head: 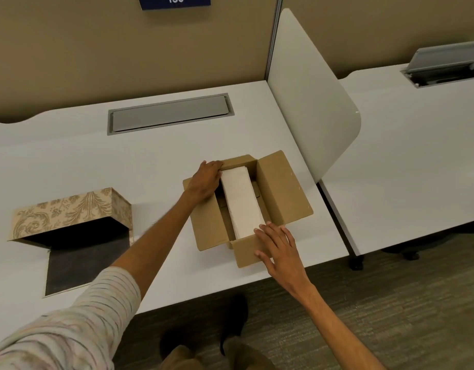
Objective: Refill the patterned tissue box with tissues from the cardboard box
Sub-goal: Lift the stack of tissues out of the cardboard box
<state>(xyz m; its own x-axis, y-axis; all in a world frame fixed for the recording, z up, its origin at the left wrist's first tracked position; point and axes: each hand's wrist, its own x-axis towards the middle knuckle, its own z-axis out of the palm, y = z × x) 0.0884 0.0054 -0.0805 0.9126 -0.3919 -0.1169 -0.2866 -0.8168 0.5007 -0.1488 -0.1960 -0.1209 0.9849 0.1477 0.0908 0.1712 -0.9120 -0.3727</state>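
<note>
Both hands spread flat, holding nothing: left hand [203, 180] and right hand [277, 243] at the ends of the tissues [242, 204] in the cardboard box [284, 188]. Risk: loose stack buckles when lifted. Tissue box [70, 212] sits open, well left.

- White worktop [123, 161], a grey hatch [169, 113] set flush in it.
- Patterned tissue box [70, 212] lies open at left.
- Cardboard box [284, 188] stands open at right.

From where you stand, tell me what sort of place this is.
Probably an office or study room with cubicle desks: white desk with a grey cable hatch, a white divider panel between neighbouring desks, and a numbered blue sign on the beige partition.
</note>
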